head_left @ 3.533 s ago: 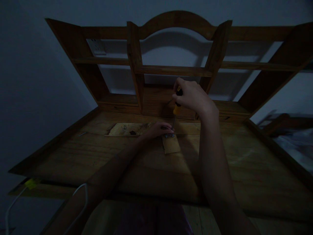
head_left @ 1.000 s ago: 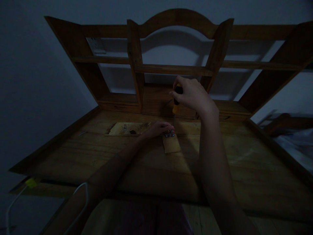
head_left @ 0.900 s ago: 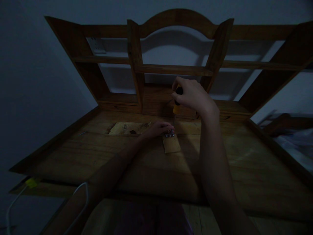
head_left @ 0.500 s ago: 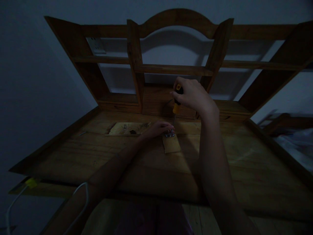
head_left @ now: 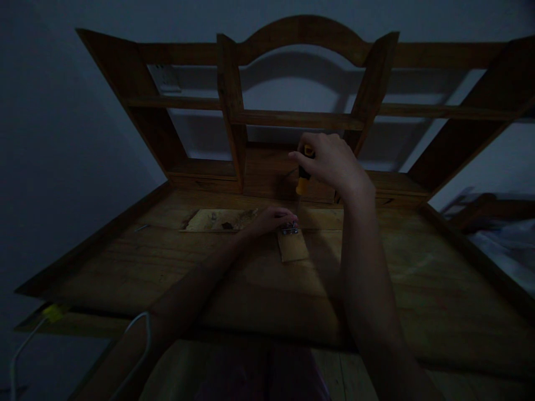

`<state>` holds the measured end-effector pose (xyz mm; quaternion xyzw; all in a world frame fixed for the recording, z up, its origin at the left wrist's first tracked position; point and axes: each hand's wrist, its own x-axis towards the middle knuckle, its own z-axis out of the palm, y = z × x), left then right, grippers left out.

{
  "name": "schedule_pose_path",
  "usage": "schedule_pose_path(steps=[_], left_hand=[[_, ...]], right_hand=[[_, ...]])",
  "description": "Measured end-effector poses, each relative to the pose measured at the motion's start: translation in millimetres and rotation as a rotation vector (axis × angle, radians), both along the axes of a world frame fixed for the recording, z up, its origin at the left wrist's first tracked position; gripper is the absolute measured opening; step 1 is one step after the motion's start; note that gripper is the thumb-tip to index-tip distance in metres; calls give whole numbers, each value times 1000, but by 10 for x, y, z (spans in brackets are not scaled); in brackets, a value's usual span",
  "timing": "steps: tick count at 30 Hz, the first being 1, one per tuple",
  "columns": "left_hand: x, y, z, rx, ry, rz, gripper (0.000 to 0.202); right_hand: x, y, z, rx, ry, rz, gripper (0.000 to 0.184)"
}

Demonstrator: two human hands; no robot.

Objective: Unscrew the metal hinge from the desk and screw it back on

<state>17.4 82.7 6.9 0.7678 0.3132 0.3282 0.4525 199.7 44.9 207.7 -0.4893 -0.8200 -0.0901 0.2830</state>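
Note:
My right hand point(head_left: 328, 159) is wrapped round the handle of a yellow and black screwdriver point(head_left: 302, 184), held nearly upright with its thin shaft pointing down. Below the shaft, a small shiny metal hinge point(head_left: 290, 229) rests at the far edge of a small piece of wood point(head_left: 293, 248). My left hand point(head_left: 276, 219) has its fingers closed at the hinge, pinching there. The screwdriver's tip is too dim to make out against the metal.
A longer wooden strip point(head_left: 221, 219) with dark marks lies behind my left hand on the wooden desk point(head_left: 167, 262). A small metal piece point(head_left: 142, 228) lies to the left. Wooden shelving point(head_left: 296, 118) rises at the back. A white cable point(head_left: 148, 334) crosses my left forearm.
My right hand and the screwdriver handle have turned slightly, and the thumb reaches out a little further. My left hand, the hinge and the wood piece look the same.

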Motion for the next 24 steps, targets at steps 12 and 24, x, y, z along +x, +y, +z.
schedule_pose_path(steps=[12, 24], left_hand=[[8, -5, 1, -30, -13, 10, 39], [-2, 14, -10, 14, 0, -7, 37]], right_hand=[[-16, -36, 10, -67, 17, 34, 21], [-12, -38, -1, -58, -8, 24, 27]])
